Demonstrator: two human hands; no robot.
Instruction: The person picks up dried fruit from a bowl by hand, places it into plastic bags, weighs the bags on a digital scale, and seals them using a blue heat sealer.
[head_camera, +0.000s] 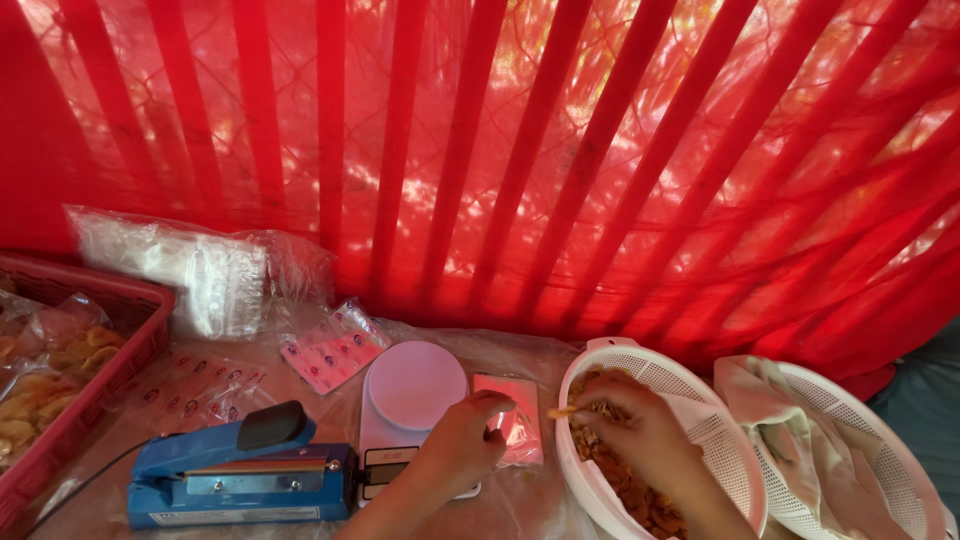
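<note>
Bagging step: left hand (455, 440) pinches small clear plastic pouch (510, 425) open, just right of round white kitchen scale (415, 385). Right hand (640, 425) holds fried snack piece (563, 411) over white perforated plastic basket (700, 400), right of scale. Next move needs piece dropped into pouch mouth.

- Table (520, 505): covered in clear plastic sheet.
- Far left: red basket (120, 345); stack of clear bags (190, 265).
- Near left: blue heat sealer (240, 470); printed sachets (200, 385).
- Centre: more printed sachets (335, 350); white kitchen scale (412, 395); small clear pouch (515, 425).
- Right: white colander with snack pieces (710, 420); second white colander holding cloth (880, 450).
</note>
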